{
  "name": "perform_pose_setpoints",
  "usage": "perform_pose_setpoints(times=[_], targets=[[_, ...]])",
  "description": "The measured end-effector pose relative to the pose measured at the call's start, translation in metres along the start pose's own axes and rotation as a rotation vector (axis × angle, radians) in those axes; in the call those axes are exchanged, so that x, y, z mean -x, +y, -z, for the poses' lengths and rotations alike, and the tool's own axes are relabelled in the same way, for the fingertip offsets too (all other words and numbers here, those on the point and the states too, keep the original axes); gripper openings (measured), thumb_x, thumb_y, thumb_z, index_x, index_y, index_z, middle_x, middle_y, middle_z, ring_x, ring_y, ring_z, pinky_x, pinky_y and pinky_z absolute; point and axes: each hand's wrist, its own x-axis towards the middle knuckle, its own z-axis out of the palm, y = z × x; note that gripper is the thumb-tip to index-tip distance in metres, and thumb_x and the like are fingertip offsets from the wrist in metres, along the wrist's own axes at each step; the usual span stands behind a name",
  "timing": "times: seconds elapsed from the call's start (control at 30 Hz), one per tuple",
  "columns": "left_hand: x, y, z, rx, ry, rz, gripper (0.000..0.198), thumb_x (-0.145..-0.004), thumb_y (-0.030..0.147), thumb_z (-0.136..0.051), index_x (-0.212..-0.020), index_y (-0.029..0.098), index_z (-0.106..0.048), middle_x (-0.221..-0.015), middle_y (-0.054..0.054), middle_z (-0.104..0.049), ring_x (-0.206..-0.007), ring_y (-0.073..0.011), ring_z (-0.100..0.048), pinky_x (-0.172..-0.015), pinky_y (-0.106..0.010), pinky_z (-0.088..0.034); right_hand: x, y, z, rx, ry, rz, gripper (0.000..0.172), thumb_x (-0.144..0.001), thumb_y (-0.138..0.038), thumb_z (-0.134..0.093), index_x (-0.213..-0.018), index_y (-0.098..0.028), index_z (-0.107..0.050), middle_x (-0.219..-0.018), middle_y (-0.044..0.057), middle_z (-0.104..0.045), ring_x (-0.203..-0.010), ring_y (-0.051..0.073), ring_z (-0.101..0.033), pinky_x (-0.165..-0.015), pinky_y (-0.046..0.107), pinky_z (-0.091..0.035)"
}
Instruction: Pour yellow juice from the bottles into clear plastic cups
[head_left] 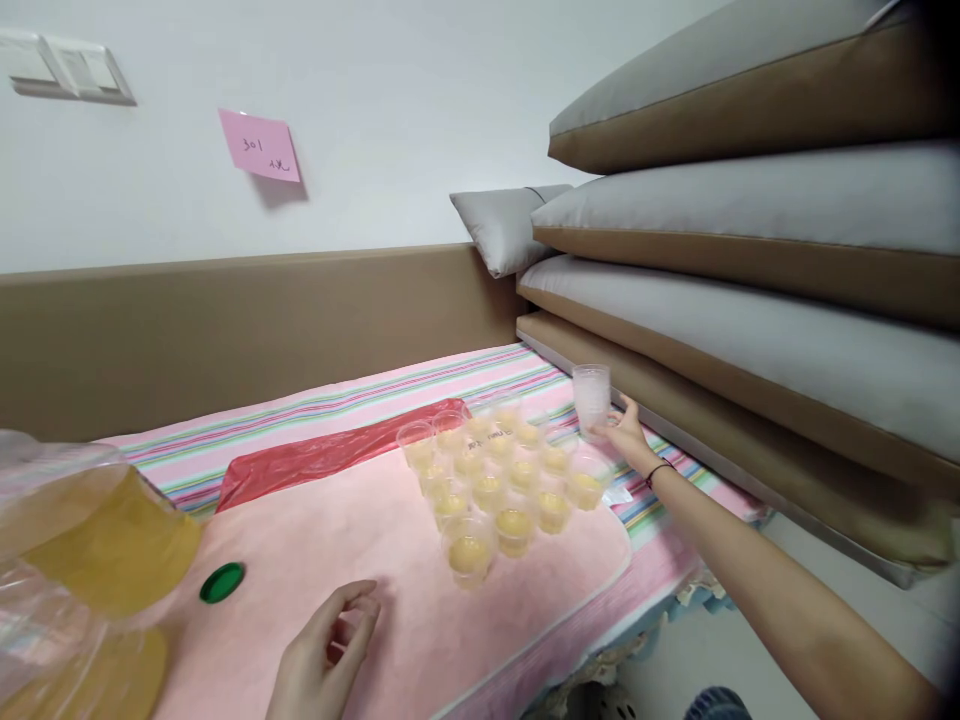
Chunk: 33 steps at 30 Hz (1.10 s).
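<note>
My right hand point(626, 432) reaches far out and grips the base of a stack of empty clear plastic cups point(591, 398), held upright just right of a cluster of several small clear cups point(499, 478) with yellow liquid in them. The cluster stands on a pink mat point(360, 560). My left hand point(322, 660) rests near the mat's front edge, fingers loosely curled with nothing in them. A green bottle cap point(222, 582) lies on the mat left of that hand. A large clear bottle of yellow liquid point(82, 560) lies at the left edge.
A red plastic sheet point(315, 452) lies behind the mat on a striped cloth point(375, 395). Stacked grey-and-brown cushions point(750, 280) rise at the right, with a grey pillow point(502, 225) behind. A pink sticky note point(259, 146) hangs on the wall.
</note>
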Motion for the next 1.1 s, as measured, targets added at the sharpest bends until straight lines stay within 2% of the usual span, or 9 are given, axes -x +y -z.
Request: perform_pose_setpoints(times=[0.2,0.27,0.37,0.43,0.6,0.73,0.87,1.1], targets=[[-0.001,-0.002,-0.006,0.037,0.0,-0.007,0.054,-0.073,0.07,-0.058,-0.097,0.022,-0.068,-0.073,0.0,-0.068,-0.062,-0.0183,-0.061,-0.06,-0.028,-0.047,0.021,0.002,0.003,-0.121,0.042,-0.085,0.039,-0.093,-0.035,-0.061,-0.128,-0.019,-0.055,-0.126,0.009,-0.061,-0.102,0.022,-0.065,-0.085,0.044,-0.056],[0.0,-0.002,-0.009,0.055,0.003,-0.015,0.054,-0.073,0.07,-0.058,-0.096,0.022,-0.068,-0.071,0.0,-0.068,-0.061,-0.0184,-0.061,-0.059,-0.028,-0.048,0.023,-0.001,0.002,-0.144,0.051,-0.086,0.06,-0.086,-0.04,-0.069,-0.137,-0.021,-0.045,-0.126,0.01,-0.06,-0.103,0.024,-0.065,-0.086,0.045,-0.056],[-0.001,-0.002,-0.01,0.06,0.02,-0.032,0.054,-0.072,0.07,-0.058,-0.095,0.022,-0.069,-0.068,0.001,-0.067,-0.06,-0.0184,-0.061,-0.059,-0.028,-0.048,0.024,-0.009,0.005,-0.158,0.056,-0.08,0.115,-0.057,-0.045,-0.087,-0.148,-0.029,-0.02,-0.128,0.012,-0.059,-0.113,0.03,-0.063,-0.093,0.05,-0.054],[-0.002,-0.003,-0.008,0.048,0.02,-0.041,0.054,-0.072,0.07,-0.059,-0.094,0.022,-0.069,-0.069,0.0,-0.067,-0.06,-0.0183,-0.061,-0.059,-0.028,-0.048,0.021,-0.018,0.011,-0.157,0.063,-0.072,0.132,-0.046,-0.046,-0.09,-0.151,-0.03,-0.011,-0.131,0.013,-0.056,-0.122,0.034,-0.057,-0.098,0.051,-0.051],[-0.008,-0.006,0.0,-0.006,-0.071,-0.05,0.058,-0.069,0.072,-0.06,-0.095,0.022,-0.071,-0.077,-0.003,-0.071,-0.062,-0.0192,-0.064,-0.058,-0.028,-0.051,-0.008,-0.05,0.032,-0.142,0.111,-0.023,0.129,-0.055,-0.055,-0.082,-0.154,-0.03,-0.003,-0.136,0.013,-0.053,-0.131,0.032,-0.05,-0.104,0.047,-0.047],[-0.011,-0.007,0.001,0.002,-0.072,-0.042,0.059,-0.067,0.073,-0.06,-0.095,0.022,-0.072,-0.081,-0.004,-0.073,-0.062,-0.0191,-0.065,-0.059,-0.028,-0.052,-0.03,-0.07,0.036,-0.128,0.112,0.013,0.135,-0.05,-0.051,-0.086,-0.155,-0.029,-0.005,-0.122,0.01,-0.06,-0.119,0.031,-0.058,-0.101,0.047,-0.048],[-0.013,-0.009,-0.001,-0.014,-0.075,-0.05,0.058,-0.069,0.071,-0.059,-0.095,0.021,-0.071,-0.077,-0.003,-0.072,-0.062,-0.0191,-0.065,-0.059,-0.028,-0.052,-0.031,-0.076,0.033,-0.112,0.12,0.034,0.135,-0.05,-0.048,-0.086,-0.155,-0.027,-0.004,-0.111,0.006,-0.064,-0.11,0.029,-0.063,-0.1,0.048,-0.049],[-0.01,-0.005,0.001,-0.022,-0.066,-0.059,0.056,-0.071,0.069,-0.058,-0.096,0.021,-0.071,-0.073,-0.003,-0.071,-0.06,-0.0189,-0.064,-0.056,-0.028,-0.051,-0.029,-0.079,0.041,-0.031,0.147,0.062,0.128,-0.054,-0.047,-0.084,-0.154,-0.021,-0.008,-0.115,0.009,-0.064,-0.113,0.028,-0.062,-0.102,0.047,-0.046]])
